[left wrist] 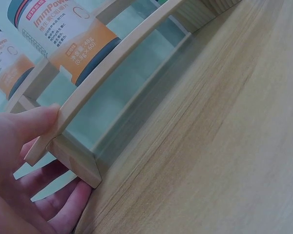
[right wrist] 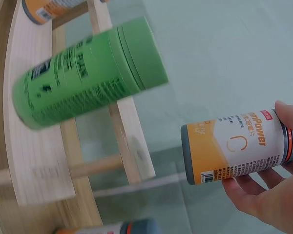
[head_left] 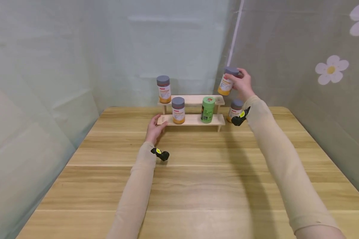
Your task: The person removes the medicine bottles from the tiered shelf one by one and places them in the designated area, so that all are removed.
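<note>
My right hand [head_left: 242, 83] grips a supplement bottle [right wrist: 234, 146] with a grey lid and a white and orange label, near its lid. It holds the bottle tilted, in the air by the upper step's right end. At the lower step's left end, my left hand [left wrist: 19, 161] holds the two-step wooden rack [head_left: 194, 119], thumb on the board's edge and fingers around the leg. A matching bottle [head_left: 178, 111] and a green bottle [head_left: 208, 110] stand on the lower step. Another matching bottle [head_left: 164, 89] stands on the upper step's left end.
One more grey-lidded bottle [head_left: 234, 111] stands on the table right of the rack, partly hidden by my right wrist. The wooden table [head_left: 197, 186] reaches back to light curtains [head_left: 173, 46]. A grey curtain with white flowers [head_left: 332, 69] hangs along the right side.
</note>
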{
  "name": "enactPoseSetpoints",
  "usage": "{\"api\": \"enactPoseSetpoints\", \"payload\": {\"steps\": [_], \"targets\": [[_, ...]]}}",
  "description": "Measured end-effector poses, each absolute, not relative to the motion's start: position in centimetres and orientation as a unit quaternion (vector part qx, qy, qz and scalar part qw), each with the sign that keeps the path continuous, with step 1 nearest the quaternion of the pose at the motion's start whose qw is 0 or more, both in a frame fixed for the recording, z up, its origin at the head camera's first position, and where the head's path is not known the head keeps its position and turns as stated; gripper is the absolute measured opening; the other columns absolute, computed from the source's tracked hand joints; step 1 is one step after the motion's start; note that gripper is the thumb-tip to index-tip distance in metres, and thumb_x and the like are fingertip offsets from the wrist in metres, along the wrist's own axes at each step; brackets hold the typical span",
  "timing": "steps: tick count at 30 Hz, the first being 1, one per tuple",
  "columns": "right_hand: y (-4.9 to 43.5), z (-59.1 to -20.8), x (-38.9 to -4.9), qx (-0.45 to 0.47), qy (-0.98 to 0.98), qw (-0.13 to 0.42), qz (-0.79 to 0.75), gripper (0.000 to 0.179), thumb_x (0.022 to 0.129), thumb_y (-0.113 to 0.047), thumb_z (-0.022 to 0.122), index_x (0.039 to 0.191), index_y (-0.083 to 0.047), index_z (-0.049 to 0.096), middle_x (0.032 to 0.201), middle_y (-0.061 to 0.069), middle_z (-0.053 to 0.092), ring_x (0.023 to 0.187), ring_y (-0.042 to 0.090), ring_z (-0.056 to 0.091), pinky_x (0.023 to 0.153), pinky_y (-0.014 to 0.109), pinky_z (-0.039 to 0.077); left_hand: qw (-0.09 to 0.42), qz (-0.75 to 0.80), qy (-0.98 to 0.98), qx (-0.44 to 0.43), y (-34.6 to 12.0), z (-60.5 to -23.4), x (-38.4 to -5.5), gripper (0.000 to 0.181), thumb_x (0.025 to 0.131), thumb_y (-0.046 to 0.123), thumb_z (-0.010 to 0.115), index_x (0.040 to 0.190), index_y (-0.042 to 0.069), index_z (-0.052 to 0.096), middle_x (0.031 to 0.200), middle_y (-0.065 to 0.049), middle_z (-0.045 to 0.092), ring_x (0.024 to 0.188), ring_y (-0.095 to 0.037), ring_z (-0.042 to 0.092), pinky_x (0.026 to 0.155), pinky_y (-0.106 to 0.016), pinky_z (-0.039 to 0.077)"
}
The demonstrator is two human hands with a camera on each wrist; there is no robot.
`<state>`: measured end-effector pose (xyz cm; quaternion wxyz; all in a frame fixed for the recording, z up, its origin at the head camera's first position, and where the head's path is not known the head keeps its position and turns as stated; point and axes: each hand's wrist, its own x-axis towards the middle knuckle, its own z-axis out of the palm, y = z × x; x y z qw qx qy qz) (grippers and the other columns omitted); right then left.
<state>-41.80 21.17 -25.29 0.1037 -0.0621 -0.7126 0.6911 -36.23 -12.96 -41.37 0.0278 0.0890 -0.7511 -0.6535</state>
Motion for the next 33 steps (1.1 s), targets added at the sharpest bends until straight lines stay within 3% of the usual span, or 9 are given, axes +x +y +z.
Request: {"api": "enactPoseSetpoints", "payload": {"steps": [4,11,20,29,33], "targets": [[22.0,-25.4,-41.8,-0.058,-0.717,0.100,0.687,0.061,0.088,-0.027,0.071,0.141,-0.021,0.044,0.141,0.004,0.048,0.121,0.017,0.049,0.096,0.034,0.043,0.027,-0.653,-0.751,0.091,-13.3,-41.2,-36.2,0.065,0.092,0.021,0.067,0.149,0.019,0.036,0.154,-0.015,0.035,0.134,-0.027,0.041,0.112,-0.040,0.037],[23.0,-25.9,-41.3,-0.041,-0.728,0.098,0.677,0.053,0.088,-0.026,0.071,0.136,-0.020,0.048,0.138,0.003,0.050,0.124,0.019,0.048,0.109,0.043,0.040,0.027,-0.650,-0.754,0.091,-13.8,-41.2,-36.5,0.066,0.092,0.025,0.067,0.149,0.020,0.036,0.159,-0.013,0.027,0.143,-0.028,0.030,0.119,-0.041,0.029],[24.9,-26.7,-41.1,-0.049,-0.724,0.100,0.680,0.048,0.088,-0.027,0.072,0.132,-0.023,0.052,0.135,0.000,0.052,0.122,0.016,0.048,0.110,0.042,0.037,0.024,-0.650,-0.754,0.090,-13.9,-41.4,-36.4,0.066,0.093,0.024,0.066,0.150,0.019,0.034,0.159,-0.012,0.028,0.143,-0.028,0.033,0.118,-0.041,0.031],[27.2,-27.7,-40.8,-0.079,-0.690,0.141,0.706,0.051,0.085,-0.021,0.074,0.131,-0.022,0.053,0.115,-0.008,0.052,0.108,0.010,0.049,0.096,0.032,0.041,0.023,-0.650,-0.754,0.088,-13.8,-41.4,-36.3,0.065,0.093,0.024,0.066,0.150,0.019,0.036,0.160,-0.012,0.026,0.144,-0.028,0.031,0.117,-0.041,0.032],[28.1,-27.8,-40.6,-0.101,-0.696,0.156,0.694,0.057,0.085,-0.021,0.074,0.136,-0.022,0.049,0.119,-0.007,0.050,0.111,0.010,0.047,0.094,0.029,0.040,0.022,-0.651,-0.754,0.088,-13.8,-41.5,-36.4,0.065,0.093,0.023,0.066,0.150,0.020,0.035,0.159,-0.012,0.029,0.140,-0.028,0.037,0.114,-0.041,0.036]]}}
